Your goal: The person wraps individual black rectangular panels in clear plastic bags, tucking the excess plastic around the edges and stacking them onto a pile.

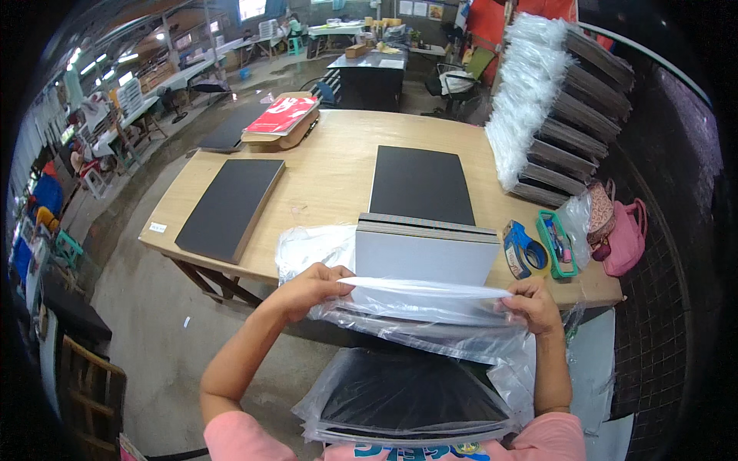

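My left hand (314, 290) and my right hand (536, 306) pinch the two ends of the edge of a clear plastic bag (427, 298), which is stretched taut between them. Right behind it, a stack of boards (425, 252) with a pale front face stands on edge near the table's front. More clear plastic (314, 252) lies crumpled left of that stack. Below my hands, a black panel in clear plastic (407, 396) rests against me. Flat on the table behind the boards lies a black board (421, 183).
The wooden table (330, 173) also bears a black stack (231, 207) at left and a red printed sheet (284, 115) at the back. At right are a blue tape dispenser (525, 250), a green basket (556, 244), a pink bag (626, 238) and a tall pile of plastic-wrapped panels (565, 107).
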Demonstrator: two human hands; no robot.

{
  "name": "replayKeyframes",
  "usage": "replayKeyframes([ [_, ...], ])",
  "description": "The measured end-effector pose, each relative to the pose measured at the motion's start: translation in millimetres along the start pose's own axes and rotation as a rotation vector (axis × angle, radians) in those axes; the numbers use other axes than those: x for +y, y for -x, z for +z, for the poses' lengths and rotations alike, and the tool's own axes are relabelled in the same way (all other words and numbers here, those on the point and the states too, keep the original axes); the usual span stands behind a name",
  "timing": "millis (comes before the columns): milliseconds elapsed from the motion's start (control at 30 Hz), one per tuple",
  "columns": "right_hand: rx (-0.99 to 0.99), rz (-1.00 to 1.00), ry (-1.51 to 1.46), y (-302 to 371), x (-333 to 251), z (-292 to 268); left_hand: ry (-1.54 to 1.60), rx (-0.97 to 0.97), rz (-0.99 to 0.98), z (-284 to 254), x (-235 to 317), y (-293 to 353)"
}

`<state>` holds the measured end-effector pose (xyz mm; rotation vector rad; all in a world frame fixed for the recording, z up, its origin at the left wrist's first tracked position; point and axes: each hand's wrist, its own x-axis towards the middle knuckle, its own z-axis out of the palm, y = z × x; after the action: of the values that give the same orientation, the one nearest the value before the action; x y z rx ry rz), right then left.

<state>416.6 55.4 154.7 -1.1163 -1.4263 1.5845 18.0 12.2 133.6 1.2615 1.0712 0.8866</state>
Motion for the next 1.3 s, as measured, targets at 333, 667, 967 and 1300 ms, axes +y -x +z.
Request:
replayKeyframes([
  [333, 0.106, 0.174, -0.372, 31.8, 160.3, -9.2, 0.785, -0.061, -0.531, -15.5, -152.4, 23.6],
  [667, -0.157, -0.564, 0.454, 28.4, 309.8, -27.7, 0.224, 0.646, -0.560, -10.4, -331.3, 33.2],
  [967, 0.013, 0.474, 0.614, 11.7, 335.5, -74.9, -0.943, 1.044, 0.413, -73.9, -77.4, -31.2],
  [1300, -0.391, -0.839, 1.113, -118.1, -62.1, 151.5, -0.138, 0.752, 0.494, -87.5, -65.3, -80.0],
])
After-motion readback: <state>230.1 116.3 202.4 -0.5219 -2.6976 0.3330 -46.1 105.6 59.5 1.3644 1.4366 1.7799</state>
